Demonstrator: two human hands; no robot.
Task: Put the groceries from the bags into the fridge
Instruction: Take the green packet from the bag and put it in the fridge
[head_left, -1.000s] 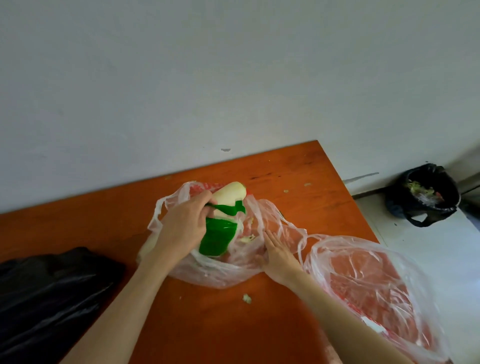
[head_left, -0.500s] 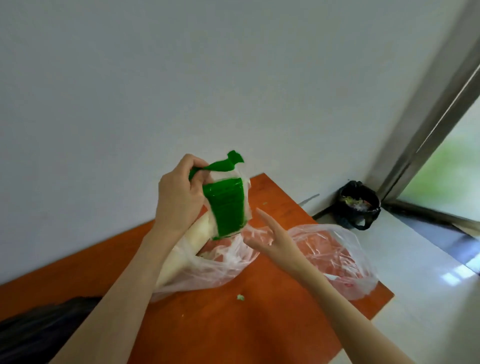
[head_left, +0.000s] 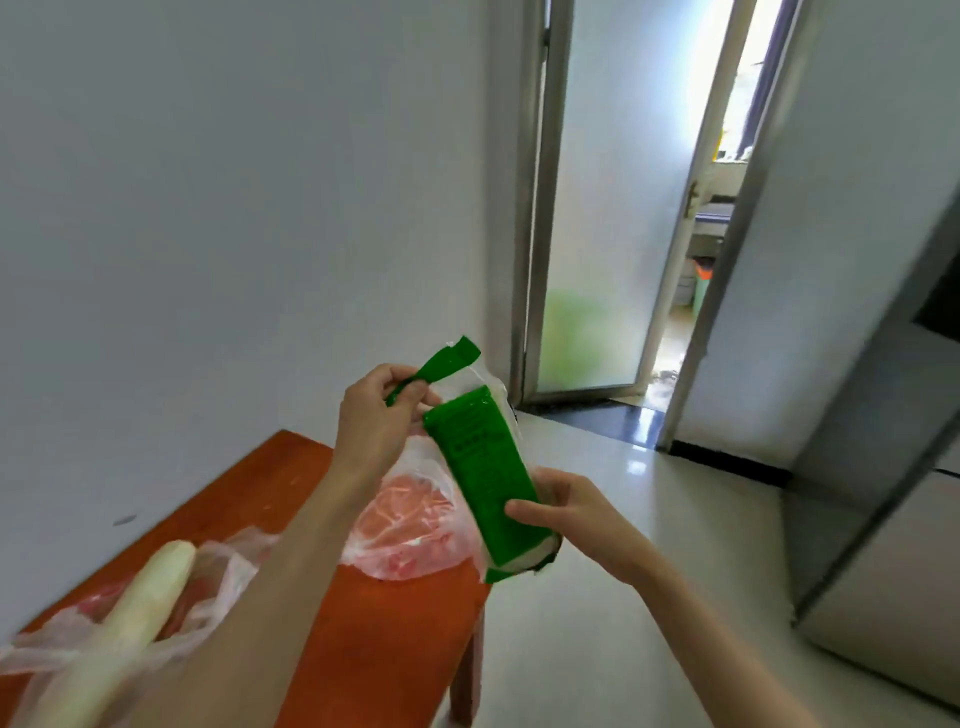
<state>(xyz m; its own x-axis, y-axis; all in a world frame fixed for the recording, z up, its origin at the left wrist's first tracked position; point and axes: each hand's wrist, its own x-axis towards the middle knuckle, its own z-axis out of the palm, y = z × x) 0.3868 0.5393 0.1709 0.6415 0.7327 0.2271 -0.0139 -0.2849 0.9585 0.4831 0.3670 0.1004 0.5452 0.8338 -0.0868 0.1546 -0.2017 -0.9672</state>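
Note:
A long green packet (head_left: 483, 475) of food in clear wrap hangs in the air above the right end of the orange table (head_left: 363, 644). My left hand (head_left: 376, 421) pinches its green top flap. My right hand (head_left: 561, 512) grips its lower end from the right. A long white radish (head_left: 130, 618) lies partly inside a clear plastic bag (head_left: 218, 571) at the lower left. A second clear bag with red print (head_left: 410, 525) lies on the table under the packet. The grey fridge (head_left: 883, 525) stands at the right edge, its doors closed.
A white wall runs behind the table. A frosted glass door (head_left: 602, 208) in a metal frame stands beyond the table, with an open gap to a bright room (head_left: 711, 218) beside it. Glossy pale floor (head_left: 623, 597) lies between the table and the fridge.
The view has swung right, from the table to the door and fridge. The green packet came up out of the bag, and my right hand left the bag and took hold of its lower end.

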